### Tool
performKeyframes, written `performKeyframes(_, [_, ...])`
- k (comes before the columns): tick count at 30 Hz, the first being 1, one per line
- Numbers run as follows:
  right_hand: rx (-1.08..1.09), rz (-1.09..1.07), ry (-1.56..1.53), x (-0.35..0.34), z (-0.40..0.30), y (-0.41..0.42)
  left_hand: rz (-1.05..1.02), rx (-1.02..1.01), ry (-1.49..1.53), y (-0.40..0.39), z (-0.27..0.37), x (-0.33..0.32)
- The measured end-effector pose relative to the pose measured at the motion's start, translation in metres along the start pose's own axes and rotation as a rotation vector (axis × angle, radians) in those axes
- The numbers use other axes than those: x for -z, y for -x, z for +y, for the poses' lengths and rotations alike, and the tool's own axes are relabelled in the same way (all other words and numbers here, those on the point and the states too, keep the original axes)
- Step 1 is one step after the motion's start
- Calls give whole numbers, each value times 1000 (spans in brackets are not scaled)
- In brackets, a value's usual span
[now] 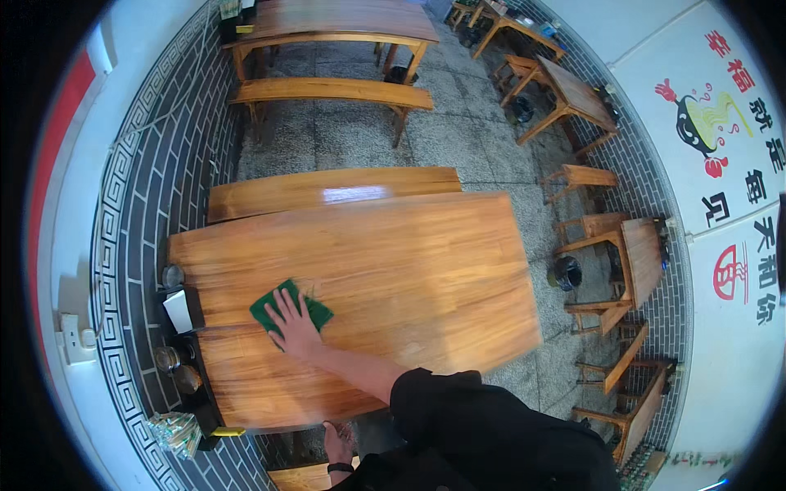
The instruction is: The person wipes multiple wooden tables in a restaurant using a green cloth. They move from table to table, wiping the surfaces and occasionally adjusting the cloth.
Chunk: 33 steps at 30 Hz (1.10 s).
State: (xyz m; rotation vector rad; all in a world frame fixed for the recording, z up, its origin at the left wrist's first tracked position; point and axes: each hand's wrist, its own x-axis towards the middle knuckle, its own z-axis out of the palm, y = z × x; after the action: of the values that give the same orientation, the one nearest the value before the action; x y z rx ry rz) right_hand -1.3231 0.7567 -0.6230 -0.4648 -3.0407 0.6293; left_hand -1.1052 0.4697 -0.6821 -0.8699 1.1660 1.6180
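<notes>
A green cloth (320, 312) lies flat on the wooden table (381, 258), left of its middle. My right hand (296, 325) presses down on it with the fingers spread; part of the cloth is hidden under the palm. My left hand (339, 440), with a dark band at the wrist, is low in the view beside the table's near edge. Its fingers look partly curled, and whether they touch the edge or hold anything is unclear.
Along the brick wall at the left stand a napkin box (180, 312), condiment jars (187, 378) and a bundle of wrapped chopsticks (176, 433). A wooden bench (270, 197) runs along the table's far side. Further tables, benches and a bin (566, 273) stand beyond the aisle.
</notes>
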Motion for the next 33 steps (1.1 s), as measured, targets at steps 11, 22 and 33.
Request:
performKeyframes(11, [252, -157, -163, -51, -92, 165, -24, -73, -172, 16, -35, -21])
performKeyframes(22, [548, -357, -318, -54, -46, 200, 22, -32, -267, 2, -61, -74])
performKeyframes(33, [603, -260, -257, -4, 52, 111, 211, -158, -327, -3, -79, -125])
